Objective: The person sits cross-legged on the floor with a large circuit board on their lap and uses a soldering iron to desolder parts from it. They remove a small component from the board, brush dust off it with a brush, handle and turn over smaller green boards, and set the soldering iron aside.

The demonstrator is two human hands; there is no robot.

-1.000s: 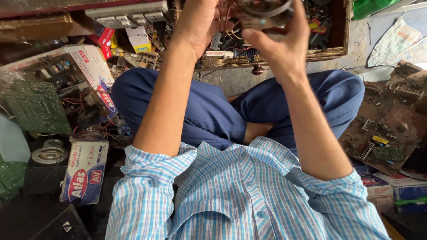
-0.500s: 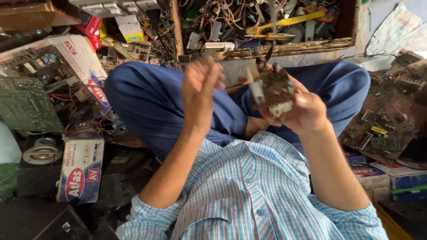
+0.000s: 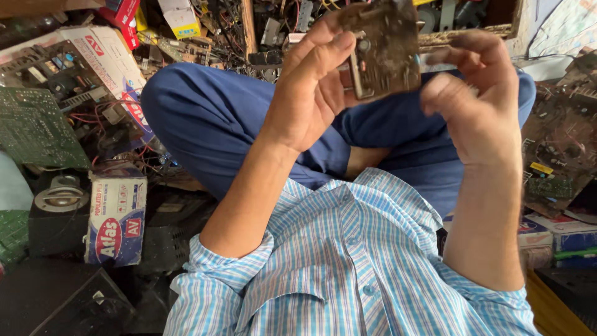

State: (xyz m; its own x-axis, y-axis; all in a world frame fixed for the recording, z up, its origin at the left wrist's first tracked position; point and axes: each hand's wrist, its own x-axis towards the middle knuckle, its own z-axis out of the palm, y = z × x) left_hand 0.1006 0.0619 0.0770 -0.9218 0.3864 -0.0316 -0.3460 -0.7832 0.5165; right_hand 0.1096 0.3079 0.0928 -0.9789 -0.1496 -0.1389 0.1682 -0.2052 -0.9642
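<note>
I sit cross-legged in blue trousers (image 3: 211, 118) and a striped shirt. My left hand (image 3: 311, 93) grips a small, dirty brown circuit board (image 3: 382, 53) by its left edge, thumb across its face, and holds it up over my knees. Just right of the board, my right hand (image 3: 479, 106) is blurred, with its fingers loosely curled and the fingertips close to the board's right edge. Nothing is held in it.
Electronic scrap lies all around: a green circuit board (image 3: 31, 127) and a speaker (image 3: 59, 199) at left, a printed carton (image 3: 117, 221) beside them, a wooden tray of wires (image 3: 261, 31) ahead, and more boards (image 3: 559, 149) at right.
The circuit board has passed from my right hand to my left hand. My right hand let go and drew back slightly to the right. The view has shifted closer.
</note>
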